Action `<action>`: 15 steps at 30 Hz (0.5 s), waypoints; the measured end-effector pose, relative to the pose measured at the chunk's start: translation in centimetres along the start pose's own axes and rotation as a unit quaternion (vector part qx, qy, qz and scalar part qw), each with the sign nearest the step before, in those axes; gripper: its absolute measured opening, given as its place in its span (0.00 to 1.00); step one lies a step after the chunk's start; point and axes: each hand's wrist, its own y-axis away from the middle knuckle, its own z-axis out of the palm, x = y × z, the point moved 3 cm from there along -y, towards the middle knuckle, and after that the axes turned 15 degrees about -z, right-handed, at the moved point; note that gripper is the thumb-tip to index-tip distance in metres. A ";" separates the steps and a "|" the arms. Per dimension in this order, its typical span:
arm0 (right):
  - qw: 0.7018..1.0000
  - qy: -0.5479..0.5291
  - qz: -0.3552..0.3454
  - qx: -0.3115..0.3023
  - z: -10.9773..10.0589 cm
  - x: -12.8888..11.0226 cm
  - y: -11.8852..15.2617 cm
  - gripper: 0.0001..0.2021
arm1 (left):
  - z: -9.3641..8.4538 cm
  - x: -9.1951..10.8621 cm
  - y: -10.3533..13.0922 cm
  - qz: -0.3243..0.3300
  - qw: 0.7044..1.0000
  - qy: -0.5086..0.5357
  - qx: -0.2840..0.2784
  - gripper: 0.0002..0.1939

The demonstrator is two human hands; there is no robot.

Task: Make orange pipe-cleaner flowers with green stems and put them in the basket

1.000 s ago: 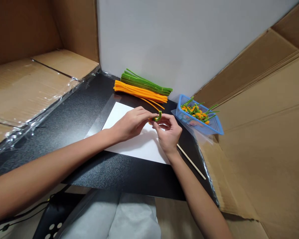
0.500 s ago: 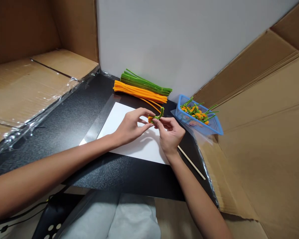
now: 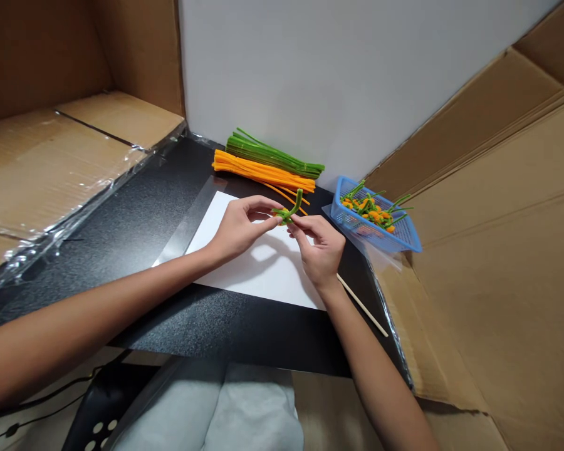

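"Above the white sheet [image 3: 286,282], what are the two hands gripping?"

"One small green-and-orange piece [image 3: 287,215], held clear of the paper; the left hand [image 3: 244,228] pinches its left side between thumb and fingers; the right hand [image 3: 322,247] has thumb and forefinger drawn together at its right edge, pinched on it as far as I can tell, for the fingertips hide the exact contact."

"Why hold it from both sides?"

"Probably to steady it, one hand bracing while the other works the fuzzy stem; the green end curls upward, free of both hands."

"And the things around it?"

"Behind the hands lie the orange bundle [image 3: 263,170] and, beyond it, the green bundle [image 3: 272,155], side by side, seemingly to keep the colours apart and within reach; to the right stands the blue basket [image 3: 408,245] with similar green-and-orange pieces [image 3: 373,214] inside, likely to keep them together; a pale stick [image 3: 361,305] lies on the black tabletop [image 3: 207,319] beside the right forearm, apparently out of the way."
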 end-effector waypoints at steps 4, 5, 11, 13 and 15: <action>0.999 0.039 -0.019 0.011 0.0 -0.4 -0.1 0.03 | 0.1 -0.1 0.0 -0.034 0.999 0.040 -0.004 0.17; 0.998 0.048 -0.029 0.015 0.0 -0.5 -0.1 0.03 | 0.2 -0.2 0.0 -0.043 0.998 0.050 -0.002 0.18; 0.996 0.069 -0.054 0.005 0.0 -0.8 -0.2 0.03 | 0.4 -0.8 -0.1 -0.069 0.993 0.095 0.012 0.18; 0.996 0.068 -0.051 0.000 0.0 -0.7 -0.2 0.04 | 0.4 -0.9 -0.1 -0.062 0.993 0.097 0.001 0.18; 0.997 0.064 -0.047 0.001 0.0 -0.7 -0.2 0.04 | 0.4 -0.8 -0.1 -0.060 0.994 0.096 -0.007 0.18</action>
